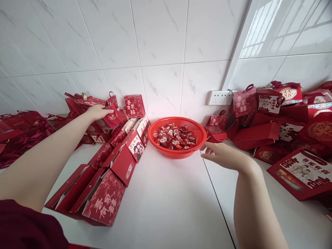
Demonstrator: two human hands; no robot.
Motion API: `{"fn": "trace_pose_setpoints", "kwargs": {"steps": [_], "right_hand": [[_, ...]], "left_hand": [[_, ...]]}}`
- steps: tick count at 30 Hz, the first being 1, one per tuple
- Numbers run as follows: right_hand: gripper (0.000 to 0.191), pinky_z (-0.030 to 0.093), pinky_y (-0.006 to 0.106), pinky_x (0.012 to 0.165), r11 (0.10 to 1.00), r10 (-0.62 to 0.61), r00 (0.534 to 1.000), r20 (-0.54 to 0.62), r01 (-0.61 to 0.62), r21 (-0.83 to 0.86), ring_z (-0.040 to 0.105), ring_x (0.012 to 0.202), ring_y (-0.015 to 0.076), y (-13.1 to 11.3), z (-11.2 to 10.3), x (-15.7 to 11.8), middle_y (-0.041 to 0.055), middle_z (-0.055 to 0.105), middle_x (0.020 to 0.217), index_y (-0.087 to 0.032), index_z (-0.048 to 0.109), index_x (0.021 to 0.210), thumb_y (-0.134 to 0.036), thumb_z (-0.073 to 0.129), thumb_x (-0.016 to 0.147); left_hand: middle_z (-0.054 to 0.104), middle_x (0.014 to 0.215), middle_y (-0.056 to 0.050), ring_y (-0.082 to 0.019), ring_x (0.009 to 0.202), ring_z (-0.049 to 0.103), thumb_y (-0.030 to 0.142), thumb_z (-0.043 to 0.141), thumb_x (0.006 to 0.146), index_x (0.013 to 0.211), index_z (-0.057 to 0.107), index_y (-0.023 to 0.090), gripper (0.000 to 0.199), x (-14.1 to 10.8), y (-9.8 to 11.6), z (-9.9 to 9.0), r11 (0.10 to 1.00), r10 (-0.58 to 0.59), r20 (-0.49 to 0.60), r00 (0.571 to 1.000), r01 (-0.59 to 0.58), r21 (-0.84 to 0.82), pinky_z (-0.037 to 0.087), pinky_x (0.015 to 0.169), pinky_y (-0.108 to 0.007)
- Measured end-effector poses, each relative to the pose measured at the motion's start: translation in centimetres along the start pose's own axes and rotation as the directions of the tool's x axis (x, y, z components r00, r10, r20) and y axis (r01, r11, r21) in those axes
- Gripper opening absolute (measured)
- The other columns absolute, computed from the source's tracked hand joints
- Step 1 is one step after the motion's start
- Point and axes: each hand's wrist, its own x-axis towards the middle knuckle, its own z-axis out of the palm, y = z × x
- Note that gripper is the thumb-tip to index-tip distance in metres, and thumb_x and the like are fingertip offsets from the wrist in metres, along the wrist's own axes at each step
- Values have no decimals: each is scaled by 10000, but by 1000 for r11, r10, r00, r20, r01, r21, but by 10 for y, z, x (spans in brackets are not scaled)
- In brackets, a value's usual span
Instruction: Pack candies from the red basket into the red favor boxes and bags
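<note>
My left hand (97, 113) reaches to the pile of red gift boxes at the back left, its fingers closed on a small red box (114, 119). Beside the right rim of a red plastic basket (176, 154), my right hand (216, 154) hovers with its fingers apart and nothing in them. Many small red wrapped candies (176, 136) lie in the basket. Left of it, several open red boxes (105, 199) stand in rows on the white surface.
More red boxes and bags (261, 135) are heaped at the right. A large red box with a printed couple (303, 173) leans nearer. A power socket (220, 98) is on the tiled wall (160, 41). Dark red fabric (31, 145) lies at the far left.
</note>
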Motion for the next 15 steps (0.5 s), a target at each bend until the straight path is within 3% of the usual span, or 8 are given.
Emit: {"fn": "trace_pose_setpoints", "kwargs": {"steps": [3, 7, 11, 15], "right_hand": [[247, 484, 314, 727, 999, 42, 998, -38, -42, 1, 652, 903, 224, 4, -3, -2, 49, 700, 988, -239, 584, 1026, -420, 496, 882], [254, 476, 313, 716, 998, 58, 997, -41, -57, 10, 648, 885, 219, -2, -4, -3, 51, 698, 979, -235, 578, 1050, -407, 489, 887], [227, 469, 314, 727, 1000, 27, 999, -41, -26, 7, 644, 874, 212, -4, -4, -2, 55, 693, 972, -227, 568, 1021, -397, 483, 897], [229, 473, 312, 732, 998, 65, 996, -55, -64, 17, 645, 883, 210, 0, -3, 0, 55, 694, 973, -226, 560, 1054, -376, 489, 896]], "left_hand": [[466, 1440, -167, -354, 1315, 409, 677, 533, 781, 1305, 475, -60, 906, 4, 4, 13, 993, -117, 10, 993, 117, 20, 319, 1082, -571], [250, 1555, -165, -432, 1387, 236, 717, 471, 807, 1413, 378, 15, 932, -5, 12, 34, 992, -129, -34, 991, 129, -6, 238, 1087, -644], [245, 1546, -165, -450, 1385, 202, 728, 463, 807, 1432, 361, 50, 928, -13, 11, 55, 991, -128, -14, 992, 128, -38, 210, 1076, -680], [234, 1535, -204, -490, 1364, 201, 749, 494, 768, 1423, 348, 17, 993, -1, 2, 72, 976, -202, 35, 979, 204, -70, 208, 1033, -726]]}}
